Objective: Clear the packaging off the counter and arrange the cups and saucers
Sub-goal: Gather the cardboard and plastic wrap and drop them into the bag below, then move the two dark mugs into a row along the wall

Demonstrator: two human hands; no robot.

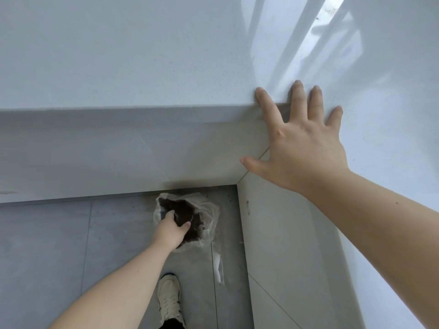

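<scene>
A: Head view, and you're bent low: your left hand (172, 230) is down at the clear plastic bag (209, 217) that sits on the grey floor tiles (59, 245), tucked into the inside corner under the white counter (142, 55).

B: Is that hand closed on anything?

A: The fingers curl into the bag's mouth, over the dark brown packaging (183, 207) stuffed inside, thumb out to the side. Whether you're pinching that packaging or just the bag rim, I can't tell.

B: And the other one?

A: Your right hand (301, 143) is spread wide and flat, fingertips (297, 87) on the counter's edge. It holds nothing and looks like a brace.

B: So how do you do this bit well?

A: I'd say push the packaging deep and keep the bag's mouth wide, so nothing spills back onto the tiles. Lean on that right hand as you rise.

B: Anything in the way?

A: Your pale sneaker (169, 298) stands just behind the bag, and a strip of white wrapping (218, 264) lies loose beside the cabinet panel (273, 245). It wants picking up too. No cups or saucers show anywhere; this stretch of counter holds none.
</scene>
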